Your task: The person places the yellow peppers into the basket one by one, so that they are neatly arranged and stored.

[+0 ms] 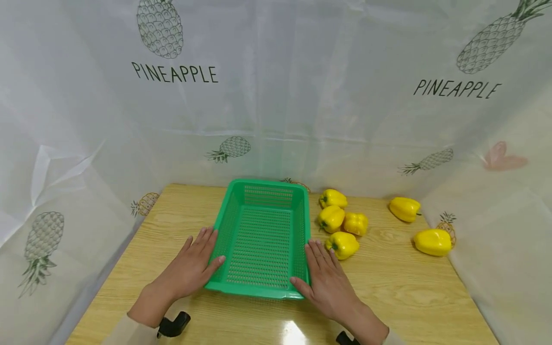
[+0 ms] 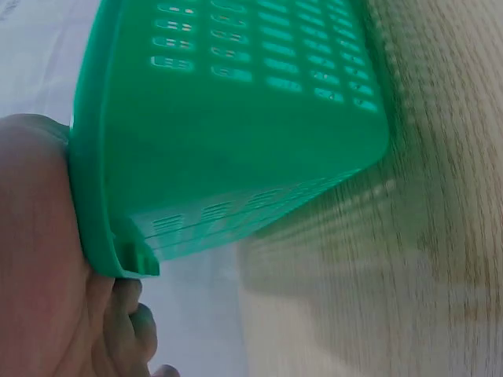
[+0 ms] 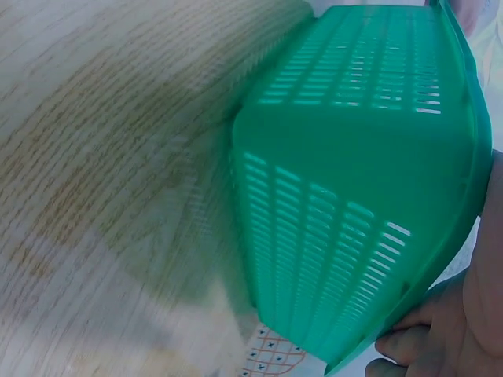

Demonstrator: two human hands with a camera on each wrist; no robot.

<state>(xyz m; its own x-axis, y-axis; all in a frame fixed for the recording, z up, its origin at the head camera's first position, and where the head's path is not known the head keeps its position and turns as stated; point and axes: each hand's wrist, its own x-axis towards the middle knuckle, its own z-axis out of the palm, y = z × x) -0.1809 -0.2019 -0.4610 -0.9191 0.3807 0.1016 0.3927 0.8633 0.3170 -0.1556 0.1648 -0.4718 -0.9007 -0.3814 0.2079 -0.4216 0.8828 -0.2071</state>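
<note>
A green plastic basket (image 1: pixel 258 290) with slotted walls and a perforated bottom stands upright on the wooden table. On its left side rests my left hand (image 1: pixel 191 268), fingers straight along the wall and thumb over the rim. My right hand (image 1: pixel 326 283) touches the opposite side in the same way, with its thumb on the near right corner. Both wrist views show the basket's outer wall (image 2: pixel 236 133) beside the hands, and its base on the table. Close to the right fingertips lies a yellow bell pepper (image 1: pixel 342 245).
Behind that pepper, several more yellow bell peppers (image 1: pixel 331 219) sit in a cluster right of the basket. Two others (image 1: pixel 404 209) lie near the table's right edge. White sheeting with pineapple prints (image 1: pixel 276 110) hangs along the back and sides of the wooden table (image 1: pixel 409 287).
</note>
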